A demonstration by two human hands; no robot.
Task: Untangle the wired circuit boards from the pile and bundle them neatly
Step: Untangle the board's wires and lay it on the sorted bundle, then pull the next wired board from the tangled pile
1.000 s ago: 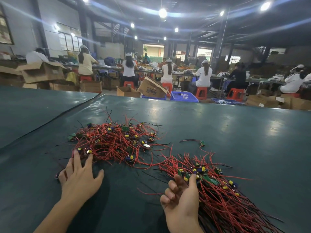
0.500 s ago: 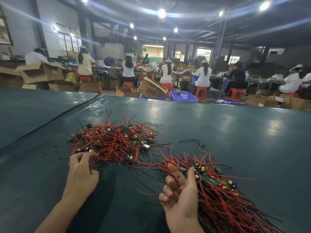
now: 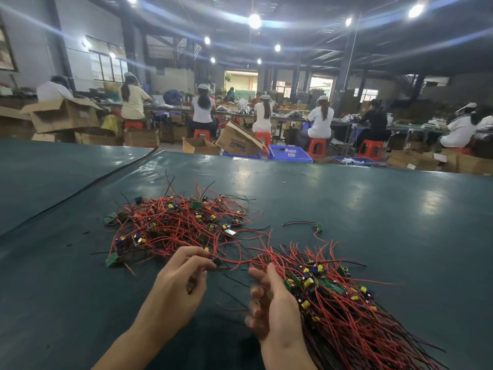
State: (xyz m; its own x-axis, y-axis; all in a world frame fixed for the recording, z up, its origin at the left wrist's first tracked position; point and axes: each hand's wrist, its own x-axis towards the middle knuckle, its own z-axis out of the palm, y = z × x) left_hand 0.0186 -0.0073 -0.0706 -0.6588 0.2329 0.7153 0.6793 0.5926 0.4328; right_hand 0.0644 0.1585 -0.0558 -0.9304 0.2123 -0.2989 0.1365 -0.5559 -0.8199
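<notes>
at the left hand's (image 3: 178,284) fingertips, one wired board (image 3: 216,261)

A dark green sheet-covered table (image 3: 346,209) fills the lower half of the frame. Beyond its far edge, people (image 3: 203,110) sit on red plastic stools (image 3: 317,148) among open brown cardboard boxes (image 3: 64,116) and a blue plastic crate (image 3: 289,153). Round ceiling lamps (image 3: 254,21) glare from the dark roof, and a paned window (image 3: 106,65) sits in the grey wall (image 3: 80,28) at upper left.
</notes>
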